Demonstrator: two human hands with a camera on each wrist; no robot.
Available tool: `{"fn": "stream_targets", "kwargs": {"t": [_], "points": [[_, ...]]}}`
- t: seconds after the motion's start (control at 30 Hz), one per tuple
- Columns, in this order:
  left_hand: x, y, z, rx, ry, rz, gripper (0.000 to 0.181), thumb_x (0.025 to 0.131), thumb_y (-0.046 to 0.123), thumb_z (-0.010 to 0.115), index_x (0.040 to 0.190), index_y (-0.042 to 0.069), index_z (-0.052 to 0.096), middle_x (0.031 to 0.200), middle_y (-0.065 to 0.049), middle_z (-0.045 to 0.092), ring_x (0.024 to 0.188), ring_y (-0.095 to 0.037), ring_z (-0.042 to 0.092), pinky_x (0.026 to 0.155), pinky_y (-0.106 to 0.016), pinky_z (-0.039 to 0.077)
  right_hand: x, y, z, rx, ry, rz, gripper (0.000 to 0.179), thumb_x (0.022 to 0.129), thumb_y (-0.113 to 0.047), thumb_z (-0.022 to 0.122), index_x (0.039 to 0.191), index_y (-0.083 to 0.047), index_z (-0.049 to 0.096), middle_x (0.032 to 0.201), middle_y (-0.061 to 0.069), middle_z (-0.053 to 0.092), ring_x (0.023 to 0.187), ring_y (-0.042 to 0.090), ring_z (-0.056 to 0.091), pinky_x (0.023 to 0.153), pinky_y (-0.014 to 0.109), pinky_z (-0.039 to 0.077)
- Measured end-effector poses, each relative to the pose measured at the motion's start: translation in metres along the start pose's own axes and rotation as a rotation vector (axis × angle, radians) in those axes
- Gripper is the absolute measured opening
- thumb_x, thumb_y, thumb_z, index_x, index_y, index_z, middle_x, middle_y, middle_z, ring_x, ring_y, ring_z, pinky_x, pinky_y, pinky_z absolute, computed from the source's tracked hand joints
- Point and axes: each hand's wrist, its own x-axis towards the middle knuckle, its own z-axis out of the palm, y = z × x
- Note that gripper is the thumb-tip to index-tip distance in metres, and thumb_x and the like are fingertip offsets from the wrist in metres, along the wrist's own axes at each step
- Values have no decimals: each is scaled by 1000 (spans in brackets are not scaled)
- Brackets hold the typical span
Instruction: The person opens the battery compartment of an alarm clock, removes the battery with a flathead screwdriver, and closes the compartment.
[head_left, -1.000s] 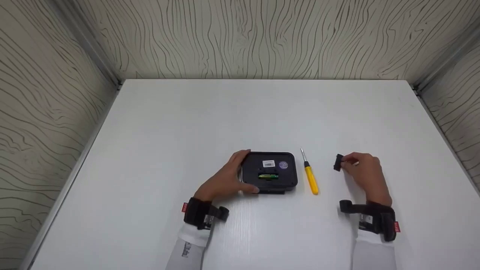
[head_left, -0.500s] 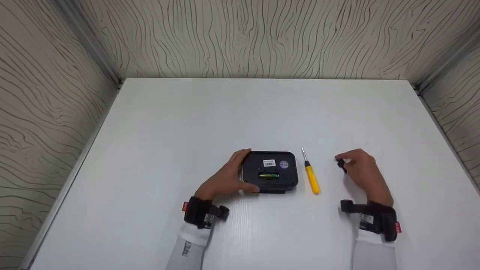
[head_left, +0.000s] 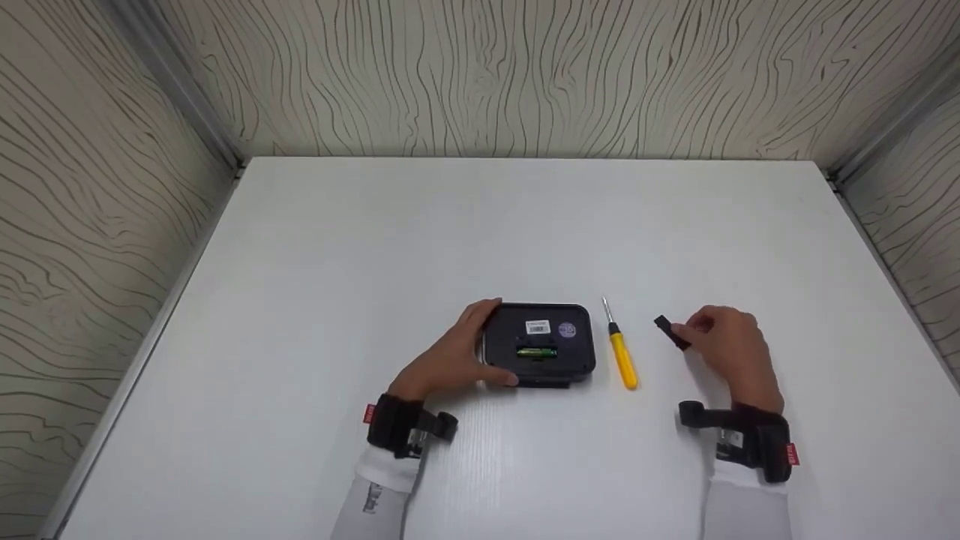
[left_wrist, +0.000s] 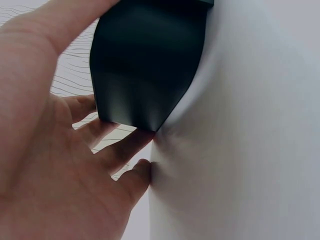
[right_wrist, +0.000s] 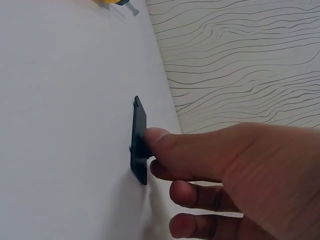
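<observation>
A black rectangular device (head_left: 555,331) lies with its battery side up, showing a white barcode label, a round sticker and a green battery (head_left: 537,352) in an uncovered slot. My left hand (head_left: 450,356) grips its left end, thumb at the near edge and fingers at the far edge. In the left wrist view the device's dark side (left_wrist: 150,65) stands between thumb and fingers. My right hand (head_left: 731,345) pinches a small black battery cover (head_left: 663,324) between thumb and fingers, right of the device. The right wrist view shows this thin cover (right_wrist: 139,135) edge-on near the table.
A yellow-handled screwdriver (head_left: 624,360) lies between the device and my right hand, its metal tip pointing away. The white table (head_left: 420,232) ends at wood-patterned panels (head_left: 480,82) at the back and on both sides.
My right hand has turned the battery cover in its fingers, so it now slants to the upper left with more of it showing. The left hand and device stay still.
</observation>
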Motion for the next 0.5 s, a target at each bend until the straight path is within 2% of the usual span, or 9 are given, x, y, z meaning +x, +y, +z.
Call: {"fn": "stream_targets", "kwargs": {"t": [0.17,0.27,0.5], "points": [[0,1,-1,-2,2,8,117,65,52,86,156,30,16,160,12,19,147,-15,24,117,-46,29,3,-5,2,25,-50,-79,32,91,-15,66,121,-5,62,112,19,61,85,26,54,66,27,47],[0,2,-1,-4,2,13,116,66,50,86,156,29,17,159,11,19,146,-15,25,117,-46,30,4,-5,3,8,-73,-108,30,92,-11,62,121,-4,62,108,20,64,87,27,56,69,30,48],[-1,3,-2,6,-2,8,116,66,51,86,156,29,16,160,9,19,147,-16,23,117,-46,29,5,1,2,-8,-47,-108,27,92,-11,54,117,-2,61,98,23,67,82,28,58,69,32,46]]}}
